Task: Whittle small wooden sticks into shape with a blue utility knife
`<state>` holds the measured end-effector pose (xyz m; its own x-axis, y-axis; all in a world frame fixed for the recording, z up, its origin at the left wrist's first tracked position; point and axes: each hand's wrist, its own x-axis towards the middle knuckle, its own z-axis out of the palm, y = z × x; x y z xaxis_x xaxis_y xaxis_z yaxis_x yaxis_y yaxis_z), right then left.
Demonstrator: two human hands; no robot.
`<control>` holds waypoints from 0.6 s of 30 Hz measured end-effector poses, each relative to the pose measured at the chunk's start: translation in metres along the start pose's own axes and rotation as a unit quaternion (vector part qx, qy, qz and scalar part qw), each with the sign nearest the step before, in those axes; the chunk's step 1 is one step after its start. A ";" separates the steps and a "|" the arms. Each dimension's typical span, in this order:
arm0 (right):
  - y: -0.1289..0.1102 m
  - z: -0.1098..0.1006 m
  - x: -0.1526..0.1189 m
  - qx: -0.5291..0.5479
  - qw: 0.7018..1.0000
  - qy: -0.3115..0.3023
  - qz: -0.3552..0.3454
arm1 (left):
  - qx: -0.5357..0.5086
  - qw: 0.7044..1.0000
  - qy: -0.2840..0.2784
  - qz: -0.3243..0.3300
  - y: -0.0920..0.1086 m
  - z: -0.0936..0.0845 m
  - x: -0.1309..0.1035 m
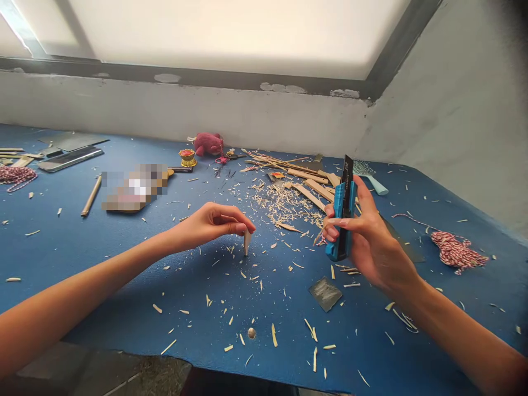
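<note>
Wood piece: A small pale piece of wood (247, 243) stands nearly upright at the middle of a blue table (136, 291), its lower tip seeming to meet the surface, its top covered by fingers
Left hand: The left hand (216, 224) pinches that piece between thumb and fingertips, the gap closed to the wood's thickness
Right hand: Well apart from the wood, the right hand (373, 239) wraps a blue cutter (341, 220), fingers closed round the handle, black blade pointing up
Carving: The step looks like whittling; good work likely calls for a firm pinch, thin strokes away from the fingers, and a shorter blade, since a long one may flex
Shavings: A heap of shavings (284, 203) lies beyond the hands, with scraps strewn nearer that could unsteady the wood's tip
Wood strips: Flat strips (307, 195) crowd behind the heap, close to the cutter's side
Sandpaper: A dark square, perhaps sandpaper (325, 293), lies in front of the right hand
Table's edges: Red-and-white string (457, 252) sits to the right, a pale green brush (377, 185) behind the right hand, a red toy (208, 144) and gold cup (188, 158) at the back, clear of the hands
</note>
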<state>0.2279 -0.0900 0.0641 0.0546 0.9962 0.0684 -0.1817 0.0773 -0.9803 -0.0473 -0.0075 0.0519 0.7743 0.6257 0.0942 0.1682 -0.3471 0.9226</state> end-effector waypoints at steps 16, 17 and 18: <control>-0.001 0.006 -0.006 -0.005 1.000 -0.027 0.004 | -0.011 1.000 0.004 -0.005 0.001 0.001 0.000; -0.001 0.006 -0.006 -0.015 1.000 -0.025 0.004 | -0.012 1.000 0.003 -0.005 0.001 0.001 0.000; -0.001 0.007 -0.007 -0.028 0.999 -0.024 0.007 | -0.013 1.000 0.004 -0.005 0.002 0.001 0.000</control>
<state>0.2209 -0.0963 0.0657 0.0048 0.9981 0.0620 -0.1268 0.0621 -0.9900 -0.0465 -0.0087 0.0531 0.7681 0.6344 0.0868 0.1606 -0.3221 0.9330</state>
